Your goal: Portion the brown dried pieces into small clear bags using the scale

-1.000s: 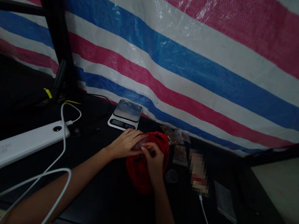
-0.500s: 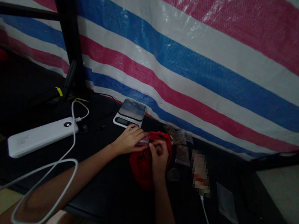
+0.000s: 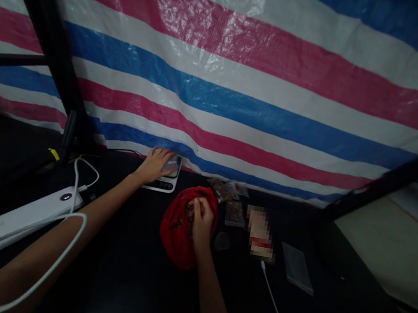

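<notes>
My left hand reaches out over the small white kitchen scale by the tarp, fingers curled over its platform; a small clear packet seems to lie under them, but I cannot be sure. My right hand rests in the mouth of a red plastic bag on the black table, fingers pinched among small dark pieces inside. What the fingers grip is too small to name.
Small clear packets of brown bits lie right of the bag, beside a blurred-out item and a flat grey pouch. A white power bank with white cables lies at the left. A striped tarp hangs behind.
My left hand left the red bag and went forward to the scale. My right hand stayed at the bag's mouth. The camera tilted and shifted.
</notes>
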A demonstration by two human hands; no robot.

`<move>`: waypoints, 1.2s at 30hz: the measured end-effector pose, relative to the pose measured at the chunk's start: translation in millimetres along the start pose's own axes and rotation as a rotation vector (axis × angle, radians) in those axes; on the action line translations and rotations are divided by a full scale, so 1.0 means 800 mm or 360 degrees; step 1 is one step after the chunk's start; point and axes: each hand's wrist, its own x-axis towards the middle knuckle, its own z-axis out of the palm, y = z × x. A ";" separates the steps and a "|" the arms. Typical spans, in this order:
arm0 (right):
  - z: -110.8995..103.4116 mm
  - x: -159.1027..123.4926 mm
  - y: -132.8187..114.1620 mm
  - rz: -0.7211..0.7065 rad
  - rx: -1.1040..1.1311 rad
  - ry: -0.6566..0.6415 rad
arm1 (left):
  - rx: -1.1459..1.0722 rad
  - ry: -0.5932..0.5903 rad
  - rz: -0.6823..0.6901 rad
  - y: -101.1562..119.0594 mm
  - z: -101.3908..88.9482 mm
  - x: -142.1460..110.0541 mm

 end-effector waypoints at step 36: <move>-0.123 -0.068 0.004 -0.0273 -0.1289 -0.0134 | -0.1325 -0.0201 -0.0556 0.140 0.031 -0.086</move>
